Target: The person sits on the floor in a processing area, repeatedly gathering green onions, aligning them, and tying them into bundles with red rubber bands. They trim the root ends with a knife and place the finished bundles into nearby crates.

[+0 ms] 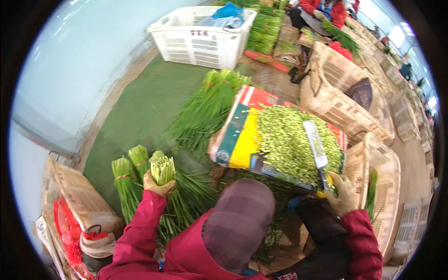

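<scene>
My left hand (158, 184) is wrapped around a tied bundle of green chives or garlic stalks (163, 170), its pale cut ends facing up. Two more bundles, banded in red, stand against it on the left: one nearer (122, 175) and one behind (138, 156). On the right, my right hand (341, 192) grips a broad-bladed knife (314, 140) by its handle, where yellow shows. The blade lies over a heap of chopped pale-green stalk ends (287, 136). That heap covers much of a board-like surface wrapped in a printed sack (238, 140).
More tied green bundles (210, 101) lie beyond the sack on a green floor sheet (140, 101). A white plastic crate (206, 45) holding cloth stands at the back. Tan crates (350, 105) line the right; another (84, 189) is at left. A person in red (337, 15) sits far off.
</scene>
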The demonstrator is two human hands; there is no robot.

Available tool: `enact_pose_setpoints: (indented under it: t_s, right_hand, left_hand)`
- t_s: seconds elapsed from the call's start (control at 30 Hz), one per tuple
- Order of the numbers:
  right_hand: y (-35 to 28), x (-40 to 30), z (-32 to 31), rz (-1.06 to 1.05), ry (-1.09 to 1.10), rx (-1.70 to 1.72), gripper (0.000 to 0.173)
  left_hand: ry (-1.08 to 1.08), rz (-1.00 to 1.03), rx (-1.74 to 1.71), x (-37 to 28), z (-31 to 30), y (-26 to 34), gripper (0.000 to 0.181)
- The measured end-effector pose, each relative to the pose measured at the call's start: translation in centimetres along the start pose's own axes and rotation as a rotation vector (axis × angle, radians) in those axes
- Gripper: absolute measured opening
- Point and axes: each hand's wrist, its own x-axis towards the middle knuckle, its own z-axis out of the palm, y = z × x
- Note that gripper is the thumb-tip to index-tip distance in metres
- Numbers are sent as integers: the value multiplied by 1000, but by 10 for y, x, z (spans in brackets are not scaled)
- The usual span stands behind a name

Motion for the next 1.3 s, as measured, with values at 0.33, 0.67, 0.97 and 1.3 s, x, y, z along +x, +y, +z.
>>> enact_pose_setpoints:
  t_s: [0.33, 0.67, 0.97, 1.3]
  right_hand:
    - [32, 40, 56, 341, -26, 176, 83]
    - [-21, 35, 45, 230, 280, 617, 38]
    - [-49, 28, 45, 51, 250, 444, 17]
    - [-48, 49, 54, 96, 50, 392, 15]
  left_hand:
    - [-396, 485, 417, 20, 103, 183, 91]
    - [-802, 438, 880, 27, 251, 210, 79]
    - [-907, 270, 1087, 34, 284, 221, 67]
    - [-938, 249, 1067, 41, 291, 218, 62]
